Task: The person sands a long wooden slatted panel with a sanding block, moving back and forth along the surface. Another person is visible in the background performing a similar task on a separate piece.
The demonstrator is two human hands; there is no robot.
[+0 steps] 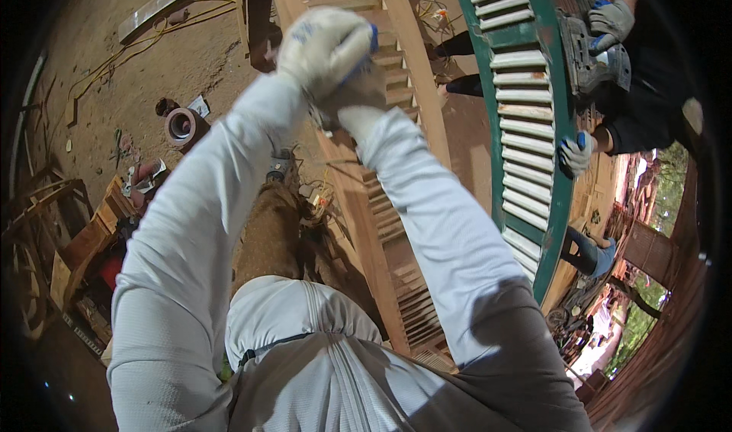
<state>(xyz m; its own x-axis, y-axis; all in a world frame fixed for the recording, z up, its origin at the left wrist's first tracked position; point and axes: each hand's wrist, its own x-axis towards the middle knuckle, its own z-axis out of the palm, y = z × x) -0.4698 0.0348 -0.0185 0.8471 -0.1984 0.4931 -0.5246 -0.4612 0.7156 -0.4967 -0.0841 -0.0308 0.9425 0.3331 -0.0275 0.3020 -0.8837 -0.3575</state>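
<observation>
A bare-wood louvered shutter [357, 180] stretches away in front of me, its slats set between long side rails. My left hand [326, 49], in a white glove with a blue palm, is curled closed above the shutter's left rail. What it grips, if anything, is hidden. My right hand [361, 100], also gloved, is just below and beside it, over the same rail. Motion blur and the left hand hide its fingers. A small greyish edge shows under the hands, too unclear to name.
To the right, a co-worker's gloved hand [610, 24] is on a power tool [593, 58] at a green-framed shutter [563, 127]; their other glove [577, 154] touches its frame. A yellow cord [114, 62], a brown roll [185, 128] and wooden pieces [91, 241] lie left.
</observation>
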